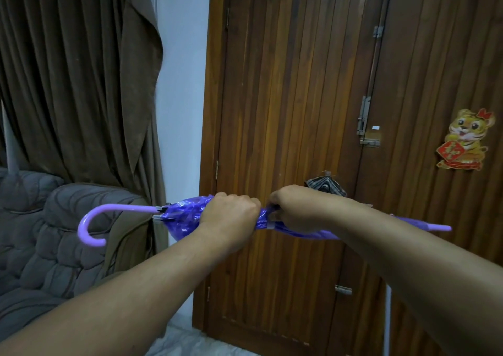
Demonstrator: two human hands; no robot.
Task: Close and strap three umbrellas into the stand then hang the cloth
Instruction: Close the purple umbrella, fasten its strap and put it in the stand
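A folded purple umbrella [183, 217] lies level across the middle of the view, its lilac hook handle [92, 226] to the left and its tip [441, 228] to the right. My left hand [228, 214] grips the bunched canopy in a fist. Just right of it, my right hand [294, 208] pinches the pale strap [269, 221] wrapped round the canopy. A striped grey object [325, 185], partly hidden behind my right wrist, hangs at the door. No stand is in view.
A wooden double door [285, 97] with metal latches [366, 121] fills the back, a tiger sticker [462, 140] on its right leaf. Brown curtains [76, 83] hang at left above a grey quilted sofa [54, 236]. A pale floor [185, 342] shows below.
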